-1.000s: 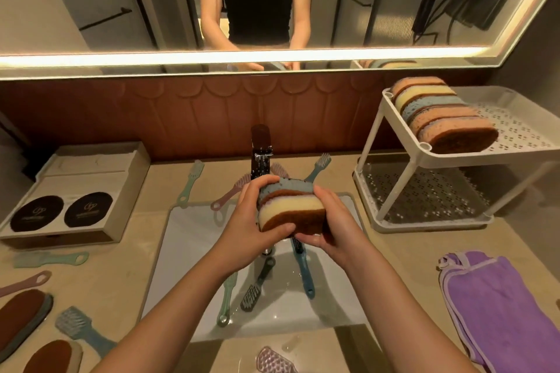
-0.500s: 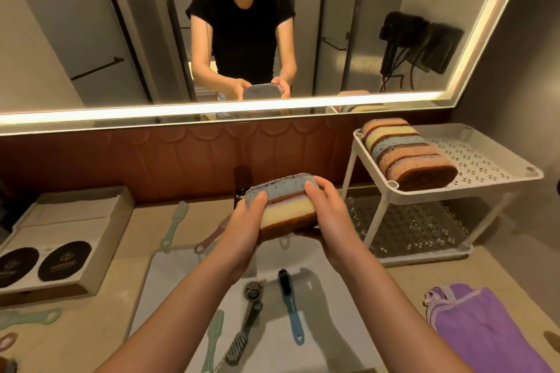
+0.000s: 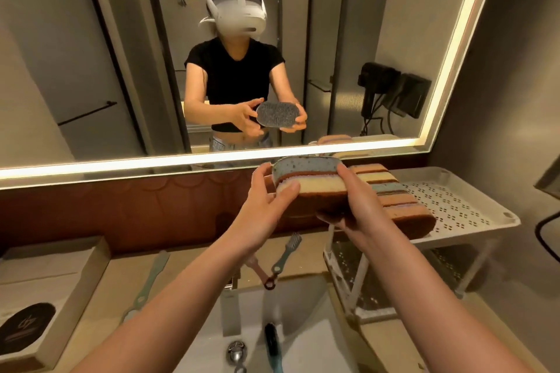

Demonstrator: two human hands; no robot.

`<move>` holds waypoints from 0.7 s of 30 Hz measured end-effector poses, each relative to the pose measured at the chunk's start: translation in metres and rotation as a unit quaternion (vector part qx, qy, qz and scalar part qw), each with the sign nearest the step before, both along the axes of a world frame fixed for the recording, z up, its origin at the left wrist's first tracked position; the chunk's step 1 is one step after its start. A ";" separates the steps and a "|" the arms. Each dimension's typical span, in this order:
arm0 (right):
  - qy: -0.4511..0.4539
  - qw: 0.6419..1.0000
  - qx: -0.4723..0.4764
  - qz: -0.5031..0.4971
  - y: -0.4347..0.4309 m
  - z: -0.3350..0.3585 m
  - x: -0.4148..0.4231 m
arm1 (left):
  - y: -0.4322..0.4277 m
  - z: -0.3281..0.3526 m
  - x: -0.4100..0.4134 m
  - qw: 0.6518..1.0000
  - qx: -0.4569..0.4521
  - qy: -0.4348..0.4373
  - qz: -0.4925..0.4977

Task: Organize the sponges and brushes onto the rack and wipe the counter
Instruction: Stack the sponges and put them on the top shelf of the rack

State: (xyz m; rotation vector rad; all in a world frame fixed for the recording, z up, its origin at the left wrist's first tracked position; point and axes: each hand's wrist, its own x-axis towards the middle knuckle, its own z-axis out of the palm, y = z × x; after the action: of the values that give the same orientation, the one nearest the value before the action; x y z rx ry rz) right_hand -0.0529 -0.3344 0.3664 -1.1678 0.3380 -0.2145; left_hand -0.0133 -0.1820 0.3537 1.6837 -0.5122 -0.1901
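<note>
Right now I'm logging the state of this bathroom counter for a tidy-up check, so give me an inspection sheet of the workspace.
Surface: beige counter with a white sink.
Job's things: stacked sponges held between both hands beside the sponge row on the rack top shelf; brushes behind the sink, one blue brush in it.
Clutter: open box at left.
Grips: left hand and right hand both closed on the sponges.
Cables: black cord at right edge.
Surroundings: lit mirror, brown backsplash.
</note>
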 end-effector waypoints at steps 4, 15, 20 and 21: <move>0.026 0.999 0.030 -0.009 -0.036 0.014 0.000 | -0.020 0.021 0.015 0.986 0.108 -0.125 -0.022; 0.109 0.994 -0.027 -0.015 -0.149 0.019 0.014 | -0.131 0.034 0.044 0.953 0.196 -0.230 -0.010; 0.021 0.998 0.033 -0.048 -0.195 0.001 0.017 | -0.190 0.028 0.048 0.954 0.203 -0.221 0.018; 0.013 0.997 0.047 -0.067 -0.199 -0.002 0.018 | -0.199 0.026 0.048 0.953 0.206 -0.219 0.020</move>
State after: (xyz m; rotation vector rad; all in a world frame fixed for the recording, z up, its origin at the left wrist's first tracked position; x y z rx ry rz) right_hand -0.0351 -0.5337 0.3639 -1.0577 0.4461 -0.2974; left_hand 0.0351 -0.3814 0.3799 2.1586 -0.8095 0.1230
